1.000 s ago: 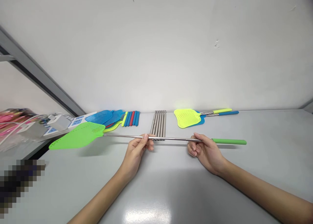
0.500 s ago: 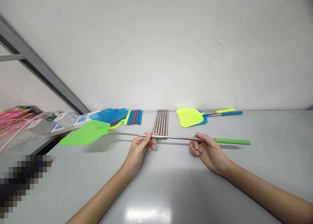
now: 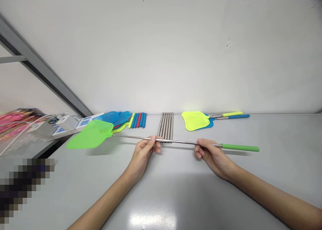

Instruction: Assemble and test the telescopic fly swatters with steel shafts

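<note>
A green fly swatter [image 3: 90, 134] with a long, thin metal shaft and a green grip is held level above the table, its perforated head to the left. My left hand [image 3: 144, 153] pinches the shaft near its middle. Farther right, my right hand [image 3: 213, 156] has thumb and fingers closed on the thicker part of the shaft, just short of the grip. Behind the shaft, several metal rods [image 3: 166, 126] lie side by side, their near ends partly covered by my left fingers and the shaft.
At the back left lie blue swatter heads [image 3: 110, 117] beside several coloured grips [image 3: 138, 120]. A yellow swatter [image 3: 196, 120] overlaps a blue swatter [image 3: 237, 116] at the back right. A power strip [image 3: 84, 123] with white adapters [image 3: 66, 122] stands by the left edge; a wall rises behind.
The swatter has shifted slightly to the right, and its grip end sits a bit lower. My right thumb and fingers have slid a little left along the shaft; my left hand stays put.
</note>
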A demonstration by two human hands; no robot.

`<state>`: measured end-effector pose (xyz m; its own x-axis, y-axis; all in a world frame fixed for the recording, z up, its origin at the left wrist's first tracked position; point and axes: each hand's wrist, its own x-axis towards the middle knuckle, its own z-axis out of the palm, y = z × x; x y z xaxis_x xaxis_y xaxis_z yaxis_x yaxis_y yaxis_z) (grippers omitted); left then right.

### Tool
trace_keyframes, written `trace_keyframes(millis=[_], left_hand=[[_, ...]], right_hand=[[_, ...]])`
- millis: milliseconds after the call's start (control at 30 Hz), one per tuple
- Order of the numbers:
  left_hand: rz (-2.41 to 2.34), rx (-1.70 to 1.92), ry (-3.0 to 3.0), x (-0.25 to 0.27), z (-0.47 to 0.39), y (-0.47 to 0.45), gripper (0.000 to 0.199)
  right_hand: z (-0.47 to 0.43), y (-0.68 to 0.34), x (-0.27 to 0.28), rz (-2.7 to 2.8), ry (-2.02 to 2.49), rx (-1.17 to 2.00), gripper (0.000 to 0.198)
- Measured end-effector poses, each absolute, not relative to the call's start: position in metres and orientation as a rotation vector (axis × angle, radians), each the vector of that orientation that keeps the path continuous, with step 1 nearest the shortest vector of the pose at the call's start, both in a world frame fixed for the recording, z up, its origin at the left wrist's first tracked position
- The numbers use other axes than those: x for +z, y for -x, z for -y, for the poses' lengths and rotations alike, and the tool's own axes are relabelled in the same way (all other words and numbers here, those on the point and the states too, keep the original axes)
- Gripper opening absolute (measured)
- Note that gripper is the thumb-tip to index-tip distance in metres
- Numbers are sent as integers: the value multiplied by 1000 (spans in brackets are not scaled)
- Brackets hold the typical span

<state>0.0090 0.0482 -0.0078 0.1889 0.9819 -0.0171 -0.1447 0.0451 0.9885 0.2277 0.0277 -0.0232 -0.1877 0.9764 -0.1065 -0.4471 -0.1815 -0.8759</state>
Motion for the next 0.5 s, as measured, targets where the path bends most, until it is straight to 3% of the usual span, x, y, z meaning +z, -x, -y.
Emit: trace_keyframes(millis=[200, 500], left_hand=[[-998, 1115, -1150, -5, -48, -10, 26], [-995, 1124, -1164, -5, -49, -10, 26]], right_hand=[[-28, -228, -22, 826, 864, 1636, 23], [-28, -228, -21, 885, 858, 1641, 31]])
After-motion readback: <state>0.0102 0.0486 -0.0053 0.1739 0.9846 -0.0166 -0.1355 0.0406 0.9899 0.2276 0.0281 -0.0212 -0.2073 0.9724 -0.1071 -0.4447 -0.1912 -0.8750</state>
